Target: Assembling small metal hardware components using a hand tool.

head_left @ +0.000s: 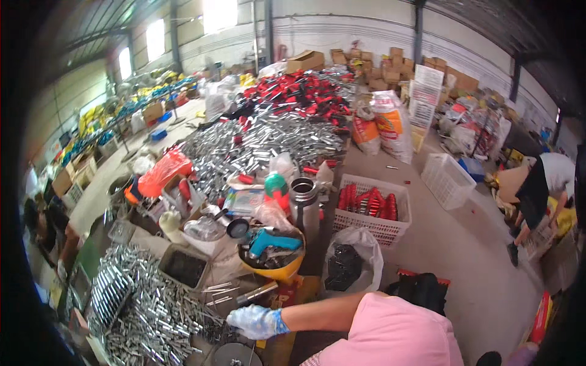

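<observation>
gloved right hand is at the right edge of a heap of silver metal parts, can't tell if it's gripping one, with a yellow bucket holding a teal tool just beyond and a white crate of red pieces farther off

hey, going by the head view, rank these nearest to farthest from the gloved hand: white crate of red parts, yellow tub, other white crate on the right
From the gloved hand:
1. Yellow tub, just beyond it.
2. White crate of red parts, ahead, to the right.
3. Other white crate, farther right.
</observation>
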`<state>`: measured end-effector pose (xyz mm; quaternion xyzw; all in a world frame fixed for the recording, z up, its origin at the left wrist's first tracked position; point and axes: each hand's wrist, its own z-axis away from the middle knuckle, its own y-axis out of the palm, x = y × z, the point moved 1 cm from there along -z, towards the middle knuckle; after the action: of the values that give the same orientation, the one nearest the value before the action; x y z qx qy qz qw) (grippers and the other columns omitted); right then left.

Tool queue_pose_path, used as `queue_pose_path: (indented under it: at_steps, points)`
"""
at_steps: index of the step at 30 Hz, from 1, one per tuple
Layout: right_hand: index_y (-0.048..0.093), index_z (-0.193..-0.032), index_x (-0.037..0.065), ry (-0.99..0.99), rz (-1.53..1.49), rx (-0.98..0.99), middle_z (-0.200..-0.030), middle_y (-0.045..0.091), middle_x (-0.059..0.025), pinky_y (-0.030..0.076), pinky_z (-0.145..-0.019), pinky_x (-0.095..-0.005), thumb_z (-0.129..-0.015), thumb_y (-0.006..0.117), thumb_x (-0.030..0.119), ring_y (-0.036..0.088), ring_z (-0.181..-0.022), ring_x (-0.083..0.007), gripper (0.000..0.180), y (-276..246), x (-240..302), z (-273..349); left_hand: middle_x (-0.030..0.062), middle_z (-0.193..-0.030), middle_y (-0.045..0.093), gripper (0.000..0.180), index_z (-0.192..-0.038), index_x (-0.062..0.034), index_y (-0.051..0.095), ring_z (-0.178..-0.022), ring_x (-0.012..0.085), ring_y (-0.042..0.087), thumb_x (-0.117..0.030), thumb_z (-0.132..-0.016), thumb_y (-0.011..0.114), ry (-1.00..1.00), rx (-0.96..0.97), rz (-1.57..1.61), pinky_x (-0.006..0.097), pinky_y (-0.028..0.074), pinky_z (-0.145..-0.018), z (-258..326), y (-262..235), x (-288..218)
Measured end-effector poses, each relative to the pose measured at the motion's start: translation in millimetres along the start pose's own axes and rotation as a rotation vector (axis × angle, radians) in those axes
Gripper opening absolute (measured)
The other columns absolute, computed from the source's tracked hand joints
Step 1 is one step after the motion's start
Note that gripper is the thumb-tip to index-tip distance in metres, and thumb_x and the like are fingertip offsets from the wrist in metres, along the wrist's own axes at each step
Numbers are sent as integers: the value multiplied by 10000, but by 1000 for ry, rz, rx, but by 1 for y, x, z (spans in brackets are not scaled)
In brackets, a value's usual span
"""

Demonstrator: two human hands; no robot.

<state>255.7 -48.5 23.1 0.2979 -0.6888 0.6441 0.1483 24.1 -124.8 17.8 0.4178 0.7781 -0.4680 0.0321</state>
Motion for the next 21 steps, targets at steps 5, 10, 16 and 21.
queue_pose_path:
  at_steps: [5,10,16,21]
  points:
    - [614,-1046,88,-137,-361,-192,-931,651,-172,522,-707,-468,-826,636,71,643,-870,-391,222,12,22,35,154,-849,641,109,-844,-26,695,-842,357,574,-124,-802,673,-35,14,-64,488,449,-789,-2,-2,-3]
    - [685,-912,126,-464,-305,-137,-865,606,-102,502,-706,-436,-779,624,168,610,-850,-325,152,48,29,31,151,-847,644,129,-836,-45,704,-845,357,576,-164,-791,684,-55,67,-93,484,449,-790,2,5,5]
    - [715,-805,165,-606,-99,-127,-770,669,-79,504,-626,-411,-749,658,229,624,-722,-310,103,41,35,30,154,-829,625,128,-780,-41,666,-853,368,559,-167,-768,688,-53,84,-141,494,446,-786,2,16,11]
    - [641,-830,157,-631,37,48,-952,601,-70,466,-783,-389,-750,611,248,566,-929,-255,125,64,50,10,167,-827,624,105,-776,-24,651,-861,382,557,-116,-731,671,-80,41,-81,494,439,-808,-7,-3,7]
